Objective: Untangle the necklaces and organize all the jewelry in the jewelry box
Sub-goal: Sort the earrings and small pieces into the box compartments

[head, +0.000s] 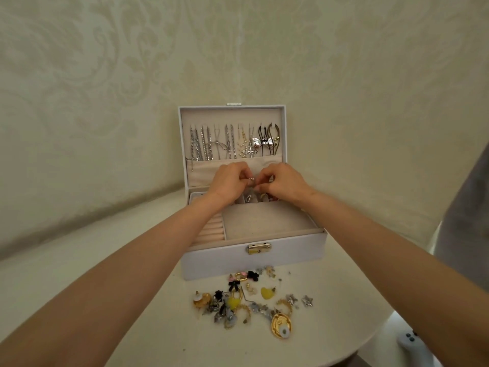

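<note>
A white jewelry box [254, 263] stands open on the table, its lid upright. Several necklaces [232, 143] hang in a row inside the lid above a beige pocket. My left hand [229, 181] and my right hand [284, 182] meet over the back compartments, fingers curled, pinching a small silver piece [252, 179] between them. Small items lie in the back compartments [250, 198] beneath my hands. The ring rolls [211, 230] and the large beige compartment [264, 221] hold nothing. A heap of earrings and charms [254, 300] lies on the table before the box.
The white table [79, 260] curves away at the front right. A patterned wall rises close behind the box. A grey fabric [465, 221] hangs at the right edge, and a white device [412, 345] sits low at the right.
</note>
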A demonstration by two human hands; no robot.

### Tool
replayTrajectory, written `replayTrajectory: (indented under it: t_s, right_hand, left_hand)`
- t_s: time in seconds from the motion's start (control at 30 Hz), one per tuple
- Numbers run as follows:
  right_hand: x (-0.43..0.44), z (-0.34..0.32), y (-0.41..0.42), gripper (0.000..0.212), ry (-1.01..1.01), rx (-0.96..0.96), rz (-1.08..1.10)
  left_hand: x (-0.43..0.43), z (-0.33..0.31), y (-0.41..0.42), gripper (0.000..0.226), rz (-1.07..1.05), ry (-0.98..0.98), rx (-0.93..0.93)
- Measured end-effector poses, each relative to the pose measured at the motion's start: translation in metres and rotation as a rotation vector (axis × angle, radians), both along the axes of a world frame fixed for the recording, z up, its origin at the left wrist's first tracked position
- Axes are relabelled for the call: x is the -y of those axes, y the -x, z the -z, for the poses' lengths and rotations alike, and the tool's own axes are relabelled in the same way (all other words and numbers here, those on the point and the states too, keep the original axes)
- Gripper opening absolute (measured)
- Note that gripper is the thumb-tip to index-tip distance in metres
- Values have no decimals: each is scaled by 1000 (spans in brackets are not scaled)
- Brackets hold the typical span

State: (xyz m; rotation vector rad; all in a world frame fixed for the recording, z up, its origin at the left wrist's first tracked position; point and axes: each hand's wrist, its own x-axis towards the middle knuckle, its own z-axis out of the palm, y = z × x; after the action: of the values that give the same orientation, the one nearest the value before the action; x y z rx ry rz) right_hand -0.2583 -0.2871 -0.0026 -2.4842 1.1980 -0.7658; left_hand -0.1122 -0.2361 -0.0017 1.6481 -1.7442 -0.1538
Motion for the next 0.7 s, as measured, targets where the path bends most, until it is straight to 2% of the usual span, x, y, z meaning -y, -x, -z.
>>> replayTrajectory:
  t_s: [0.17,0.27,0.43,0.7]
  right_hand:
    - [-3,2,1,20,-20,58,3]
    - [-5,-1,2,17,-32,130,6]
    - [-12,-7,3,13,-114,164,-28]
    - [-14,-8,4,10,-128,132,-30]
  left_hand:
    - [-3,-3,0,11,36,-9,-170]
    - [-5,-4,0,15,75,-32,-320]
    - [-11,-2,-5,11,37,-54,-64]
    - [-14,1,-5,16,47,-104,-34]
